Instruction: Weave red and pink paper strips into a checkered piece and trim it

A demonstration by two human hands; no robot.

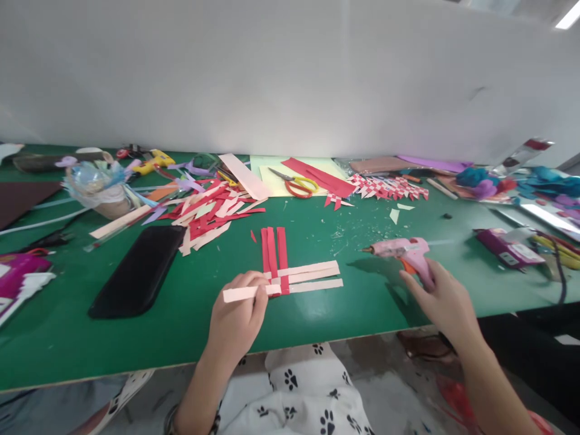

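Fingers, left: left hand (235, 308) closed, thumb and fingertips gripping a pale strip (240, 294).
Fingers, right: right hand (451, 302) wrapped round the handle of a pink glue gun (392, 247); trigger pressure, cannot tell.
Crossed strips: red strips (283, 254) and pale strips (317, 272) interlaced on the green surface (312, 329), between the hands, close to the left.
Nozzle: points left, well apart from the paper (warm or cold, no way to see).
Strip handling: probably best with a light pinch, edge lined up square with its neighbours, fingertips clear of the glue spot.
Gun handling: likely wants a small dab, tip just above the paper, then a flat, gentle press.
Left arm: rises from below, hand palm-down over the near corner of the weave.
Right arm: reaches in from lower right, forearm slanting forward and inward.
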